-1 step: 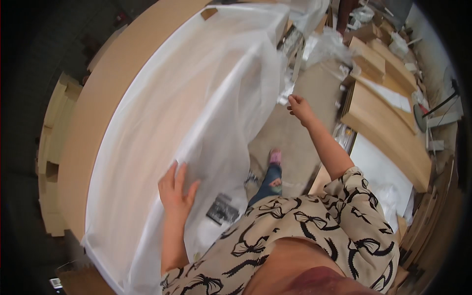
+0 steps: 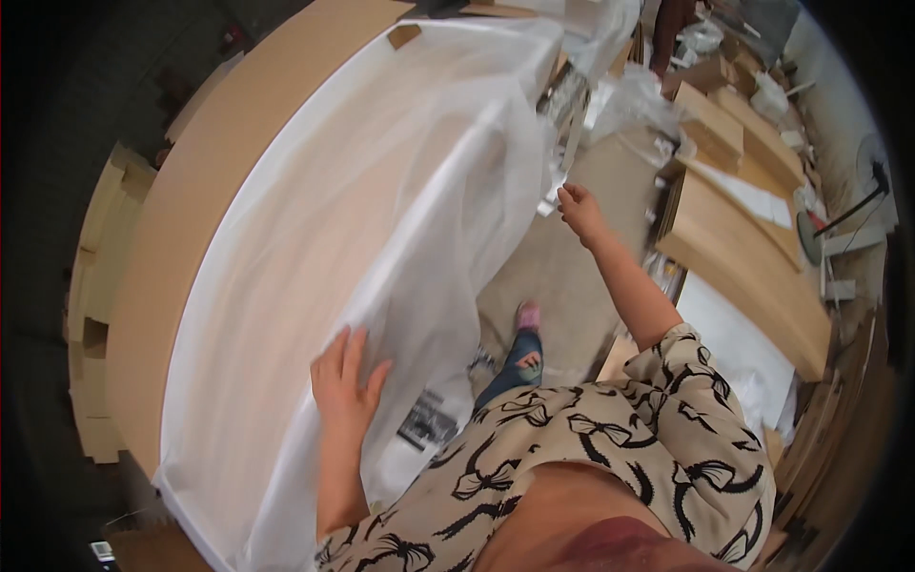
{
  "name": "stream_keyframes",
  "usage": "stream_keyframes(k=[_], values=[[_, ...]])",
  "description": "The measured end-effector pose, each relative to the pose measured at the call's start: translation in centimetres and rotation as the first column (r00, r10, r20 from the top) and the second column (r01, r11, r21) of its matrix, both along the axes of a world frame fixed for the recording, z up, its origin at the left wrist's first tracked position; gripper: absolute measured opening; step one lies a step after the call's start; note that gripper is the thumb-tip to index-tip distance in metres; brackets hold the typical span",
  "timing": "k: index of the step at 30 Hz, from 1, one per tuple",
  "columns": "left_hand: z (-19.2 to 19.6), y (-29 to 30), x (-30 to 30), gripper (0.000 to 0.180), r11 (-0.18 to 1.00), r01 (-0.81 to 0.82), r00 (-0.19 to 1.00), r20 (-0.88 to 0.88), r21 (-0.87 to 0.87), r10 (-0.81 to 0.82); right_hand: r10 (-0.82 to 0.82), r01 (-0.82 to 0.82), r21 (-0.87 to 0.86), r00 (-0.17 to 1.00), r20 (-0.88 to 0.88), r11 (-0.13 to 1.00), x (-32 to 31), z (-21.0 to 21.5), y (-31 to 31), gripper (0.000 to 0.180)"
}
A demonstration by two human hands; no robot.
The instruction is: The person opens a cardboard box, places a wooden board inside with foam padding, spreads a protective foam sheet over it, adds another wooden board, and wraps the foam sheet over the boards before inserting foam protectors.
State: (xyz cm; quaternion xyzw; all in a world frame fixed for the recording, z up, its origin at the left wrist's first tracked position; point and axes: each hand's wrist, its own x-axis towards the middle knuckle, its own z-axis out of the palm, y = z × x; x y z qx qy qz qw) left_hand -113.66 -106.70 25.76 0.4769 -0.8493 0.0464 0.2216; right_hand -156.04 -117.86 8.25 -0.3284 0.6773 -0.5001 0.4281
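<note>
A large flat board in translucent white wrapping sheet (image 2: 400,181) fills the left and middle of the view. My left hand (image 2: 348,381) lies on the sheet along the board's near right edge, fingers stretched and thumb apart. The sheet hangs in folds down that side. A dark printed patch (image 2: 428,422) shows low on the hanging part, close to my body. Out over the floor, beyond the sheet's right side, my right hand (image 2: 579,208) is raised with its fingers curled together. Whether anything is pinched in it cannot be made out.
A brown board (image 2: 152,315) runs under and left of the wrapped one. Rightward, past the concrete floor (image 2: 591,286), lie stacked wood-coloured panels (image 2: 743,257), crumpled clear plastic (image 2: 639,100) and a standing fan (image 2: 810,236). My foot in a pink shoe (image 2: 529,315) stands between.
The view has shifted slightly. My left hand sits a little lower on the sheet edge, still spread. My right hand keeps almost the same place and curl.
</note>
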Motion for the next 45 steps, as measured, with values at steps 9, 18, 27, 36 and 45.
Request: stream_keyframes(k=[9, 18, 27, 36, 45], values=[[1.0, -3.0, -1.9, 0.020, 0.975, -0.103, 0.945, -0.288, 0.197, 0.158, -0.039, 0.041, 0.005, 0.964, -0.261, 0.999, -9.0, -0.3, -13.0, 0.048], [4.6, -1.9, -2.3, 0.011, 0.739, -0.163, 0.698, -0.453, 0.653, 0.555, -0.308, 0.140, -0.282, 0.590, -0.746, 0.949, -19.7, 5.2, -17.5, 0.020], [9.1, -4.5, -0.8, 0.018, 0.391, -0.254, 0.899, 0.067, 0.885, 0.433, 0.029, 0.004, 0.031, 0.230, -0.973, 1.000, -27.8, 10.4, -22.4, 0.023], [4.8, -32.8, -7.2, 0.040, 0.721, -0.133, 0.989, 0.040, 0.680, 0.144, -0.180, -0.001, -0.251, 0.693, -0.698, 0.968, -25.3, 17.6, -29.7, 0.047], [-5.3, -53.4, -17.0, 0.037, 0.826, -0.499, 0.866, 0.182, 0.261, 0.466, 0.339, 0.013, 0.341, 0.065, -0.938, 0.940, -20.5, 19.5, -33.0, 0.064]])
